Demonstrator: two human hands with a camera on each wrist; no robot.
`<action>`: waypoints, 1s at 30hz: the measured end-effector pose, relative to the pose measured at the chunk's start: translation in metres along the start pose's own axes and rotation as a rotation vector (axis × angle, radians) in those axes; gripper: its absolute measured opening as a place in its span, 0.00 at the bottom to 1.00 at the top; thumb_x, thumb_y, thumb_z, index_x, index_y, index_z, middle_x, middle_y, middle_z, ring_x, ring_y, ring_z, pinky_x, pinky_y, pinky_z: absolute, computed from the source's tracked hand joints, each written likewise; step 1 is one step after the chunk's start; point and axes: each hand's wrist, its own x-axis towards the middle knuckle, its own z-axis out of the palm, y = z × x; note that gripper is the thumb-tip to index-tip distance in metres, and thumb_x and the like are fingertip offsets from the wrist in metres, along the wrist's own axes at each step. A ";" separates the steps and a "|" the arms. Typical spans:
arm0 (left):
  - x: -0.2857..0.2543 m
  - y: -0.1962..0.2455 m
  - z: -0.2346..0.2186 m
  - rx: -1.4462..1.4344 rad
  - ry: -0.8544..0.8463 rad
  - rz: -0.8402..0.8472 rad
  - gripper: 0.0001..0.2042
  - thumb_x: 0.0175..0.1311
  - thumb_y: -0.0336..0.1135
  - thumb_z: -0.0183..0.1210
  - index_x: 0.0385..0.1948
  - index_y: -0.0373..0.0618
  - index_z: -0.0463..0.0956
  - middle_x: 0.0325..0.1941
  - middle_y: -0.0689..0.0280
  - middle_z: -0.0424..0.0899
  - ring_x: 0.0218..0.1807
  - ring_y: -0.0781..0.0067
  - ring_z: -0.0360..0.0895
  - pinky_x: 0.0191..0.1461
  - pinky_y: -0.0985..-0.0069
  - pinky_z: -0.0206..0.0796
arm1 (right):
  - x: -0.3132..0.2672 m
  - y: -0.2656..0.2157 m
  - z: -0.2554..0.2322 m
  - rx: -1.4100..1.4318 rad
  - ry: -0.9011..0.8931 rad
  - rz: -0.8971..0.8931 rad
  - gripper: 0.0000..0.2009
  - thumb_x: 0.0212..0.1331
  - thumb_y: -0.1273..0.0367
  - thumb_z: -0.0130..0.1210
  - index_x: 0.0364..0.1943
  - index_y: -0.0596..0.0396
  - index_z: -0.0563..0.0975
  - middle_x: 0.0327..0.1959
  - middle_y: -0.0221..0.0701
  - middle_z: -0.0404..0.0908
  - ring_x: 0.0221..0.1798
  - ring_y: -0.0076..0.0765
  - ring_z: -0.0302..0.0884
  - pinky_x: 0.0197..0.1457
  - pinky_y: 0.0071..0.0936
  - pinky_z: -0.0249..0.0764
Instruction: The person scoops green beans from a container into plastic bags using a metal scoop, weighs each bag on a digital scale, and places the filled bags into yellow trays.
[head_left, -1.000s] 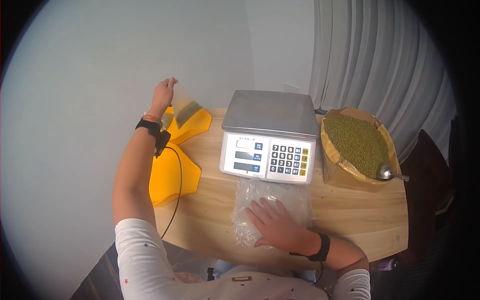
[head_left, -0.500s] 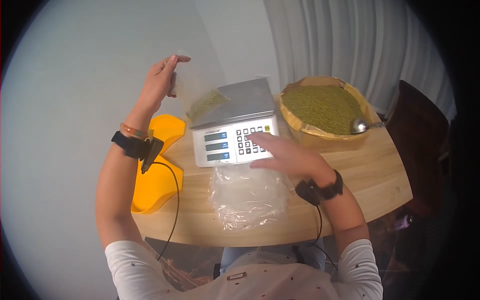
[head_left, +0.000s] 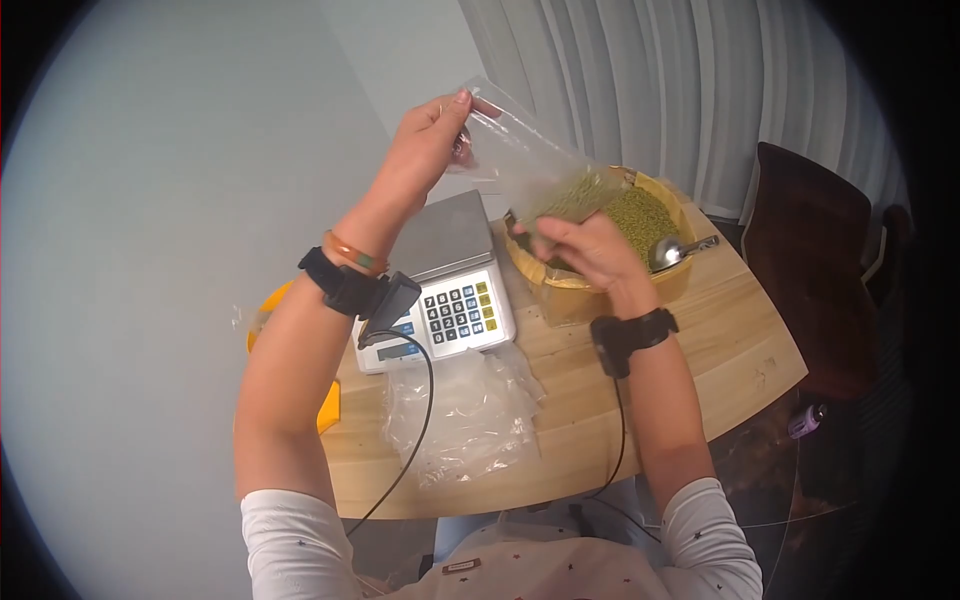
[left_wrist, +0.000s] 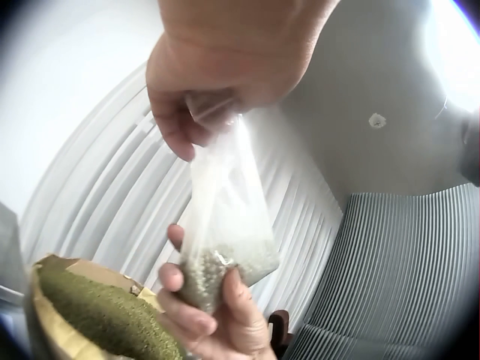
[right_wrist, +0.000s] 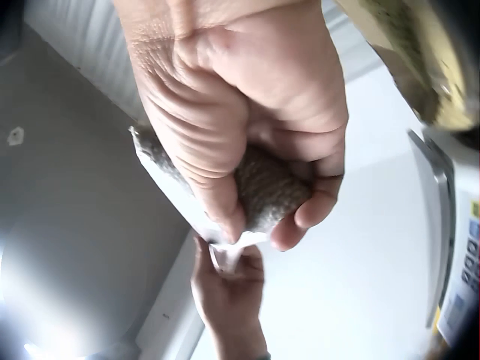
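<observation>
A clear plastic bag (head_left: 535, 150) with small green beans in its lower end is held up in the air, tilted in the head view. My left hand (head_left: 425, 150) pinches it by the top. Around the bean-filled bottom curl the fingers and thumb of my right hand (head_left: 603, 258); the right wrist view shows the beans (right_wrist: 266, 191) between them. Behind the bag stands an open, lined carton (head_left: 565, 295) full of the same green beans, and a metal scoop (head_left: 672, 252) rests on them at its right side.
A digital scale (head_left: 462, 310) stands left of the carton, partly hidden by my left arm. In front of it lies a stack of clear plastic bags (head_left: 460, 420). Yellow trays (head_left: 330, 405) show behind my left forearm. A dark chair (head_left: 810, 270) is beyond the table's right side.
My left hand has carried the bag of beans from above the yellow trays, past the scale, to the right. The right hand has left the stack of bags and now grips the bag's bottom.
</observation>
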 end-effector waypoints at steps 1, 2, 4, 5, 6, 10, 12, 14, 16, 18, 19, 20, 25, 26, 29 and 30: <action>0.008 -0.010 0.004 0.035 0.042 0.055 0.21 0.77 0.51 0.48 0.47 0.44 0.84 0.21 0.74 0.73 0.28 0.84 0.70 0.38 0.80 0.66 | -0.004 -0.013 -0.010 -0.054 0.070 -0.008 0.21 0.61 0.71 0.64 0.57 0.62 0.72 0.48 0.39 0.82 0.32 0.27 0.78 0.36 0.23 0.77; 0.016 -0.021 0.008 0.033 0.038 0.056 0.21 0.77 0.51 0.48 0.47 0.44 0.84 0.21 0.74 0.73 0.28 0.84 0.70 0.38 0.80 0.66 | -0.011 -0.026 -0.018 -0.108 0.139 -0.015 0.20 0.61 0.70 0.66 0.53 0.63 0.73 0.43 0.36 0.83 0.29 0.24 0.77 0.32 0.20 0.77; 0.029 -0.039 0.018 0.116 0.021 0.126 0.17 0.75 0.48 0.54 0.41 0.45 0.86 0.29 0.73 0.79 0.36 0.83 0.72 0.42 0.80 0.65 | -0.025 -0.048 -0.026 -0.209 0.301 -0.102 0.18 0.58 0.69 0.68 0.48 0.62 0.74 0.37 0.31 0.81 0.27 0.21 0.74 0.29 0.19 0.73; 0.035 -0.047 0.026 0.099 0.024 0.126 0.16 0.73 0.46 0.57 0.37 0.43 0.87 0.31 0.73 0.81 0.37 0.83 0.71 0.40 0.78 0.65 | -0.031 -0.056 -0.030 -0.211 0.306 -0.103 0.18 0.58 0.69 0.68 0.48 0.62 0.74 0.37 0.31 0.81 0.27 0.21 0.74 0.29 0.19 0.73; 0.039 -0.047 0.035 0.096 0.020 0.129 0.16 0.73 0.46 0.57 0.37 0.43 0.87 0.31 0.73 0.81 0.37 0.83 0.71 0.40 0.78 0.65 | -0.037 -0.063 -0.035 -0.288 0.398 -0.111 0.18 0.58 0.68 0.69 0.48 0.62 0.75 0.36 0.30 0.80 0.25 0.20 0.73 0.28 0.19 0.72; 0.062 -0.053 0.075 0.133 -0.001 0.064 0.16 0.72 0.46 0.59 0.37 0.40 0.86 0.30 0.72 0.82 0.30 0.84 0.69 0.32 0.80 0.62 | -0.054 -0.079 -0.054 -0.521 0.583 -0.144 0.20 0.57 0.69 0.68 0.50 0.62 0.75 0.33 0.28 0.79 0.22 0.18 0.70 0.26 0.18 0.69; 0.075 -0.060 0.094 0.041 -0.049 -0.075 0.15 0.72 0.45 0.59 0.38 0.40 0.85 0.29 0.71 0.81 0.23 0.85 0.65 0.26 0.82 0.59 | -0.061 -0.087 -0.058 -0.577 0.619 -0.135 0.20 0.58 0.68 0.67 0.51 0.61 0.75 0.34 0.27 0.79 0.23 0.18 0.69 0.26 0.18 0.68; 0.083 -0.068 0.114 -0.017 -0.084 -0.142 0.14 0.73 0.42 0.58 0.37 0.40 0.83 0.28 0.70 0.81 0.18 0.85 0.62 0.21 0.83 0.56 | -0.067 -0.091 -0.063 -0.631 0.653 -0.130 0.20 0.58 0.68 0.66 0.52 0.60 0.76 0.36 0.26 0.79 0.24 0.17 0.69 0.27 0.17 0.67; 0.089 -0.079 0.135 -0.244 -0.082 -0.197 0.14 0.72 0.38 0.58 0.30 0.37 0.81 0.22 0.68 0.79 0.15 0.84 0.60 0.18 0.79 0.53 | -0.071 -0.093 -0.071 -0.739 0.711 -0.156 0.17 0.58 0.68 0.65 0.49 0.59 0.78 0.31 0.25 0.79 0.21 0.16 0.68 0.25 0.17 0.65; 0.102 -0.103 0.154 -0.299 -0.120 -0.176 0.14 0.74 0.38 0.56 0.33 0.36 0.80 0.24 0.67 0.79 0.16 0.82 0.62 0.19 0.79 0.56 | -0.072 -0.092 -0.078 -0.768 0.746 -0.158 0.16 0.58 0.68 0.65 0.49 0.60 0.79 0.30 0.25 0.79 0.21 0.16 0.67 0.24 0.17 0.65; 0.102 -0.107 0.162 -0.334 -0.128 -0.237 0.14 0.75 0.40 0.55 0.34 0.38 0.79 0.25 0.68 0.79 0.18 0.83 0.63 0.21 0.81 0.59 | -0.072 -0.091 -0.081 -0.797 0.779 -0.156 0.16 0.58 0.68 0.65 0.48 0.60 0.79 0.28 0.25 0.78 0.20 0.16 0.67 0.23 0.18 0.64; 0.102 -0.112 0.170 -0.368 -0.135 -0.298 0.13 0.76 0.41 0.54 0.35 0.40 0.77 0.26 0.69 0.79 0.19 0.84 0.64 0.23 0.82 0.62 | -0.073 -0.091 -0.083 -0.797 0.785 -0.161 0.16 0.58 0.68 0.65 0.48 0.60 0.79 0.28 0.25 0.78 0.20 0.16 0.67 0.23 0.18 0.64; 0.104 -0.137 0.199 -0.466 -0.148 -0.424 0.13 0.78 0.42 0.50 0.37 0.44 0.76 0.26 0.70 0.79 0.21 0.82 0.67 0.26 0.83 0.66 | -0.070 -0.090 -0.085 -0.921 0.854 -0.179 0.18 0.58 0.68 0.65 0.49 0.62 0.79 0.27 0.26 0.79 0.21 0.16 0.70 0.23 0.18 0.65; 0.104 -0.142 0.202 -0.509 -0.161 -0.446 0.13 0.78 0.42 0.49 0.37 0.44 0.75 0.26 0.70 0.79 0.22 0.82 0.67 0.27 0.82 0.67 | -0.069 -0.089 -0.084 -0.921 0.852 -0.177 0.18 0.58 0.68 0.65 0.49 0.62 0.79 0.27 0.26 0.79 0.21 0.16 0.70 0.23 0.18 0.65; 0.102 -0.149 0.207 -0.565 -0.187 -0.477 0.13 0.79 0.42 0.47 0.37 0.45 0.74 0.26 0.70 0.79 0.23 0.82 0.69 0.28 0.82 0.69 | -0.065 -0.088 -0.083 -0.925 0.879 -0.187 0.18 0.58 0.69 0.65 0.51 0.62 0.78 0.30 0.27 0.80 0.25 0.16 0.72 0.25 0.18 0.69; 0.101 -0.151 0.209 -0.580 -0.200 -0.481 0.13 0.79 0.41 0.46 0.37 0.45 0.74 0.26 0.69 0.79 0.23 0.81 0.70 0.28 0.81 0.70 | -0.064 -0.087 -0.083 -0.905 0.872 -0.217 0.18 0.58 0.70 0.64 0.52 0.62 0.78 0.32 0.28 0.80 0.27 0.16 0.73 0.27 0.18 0.71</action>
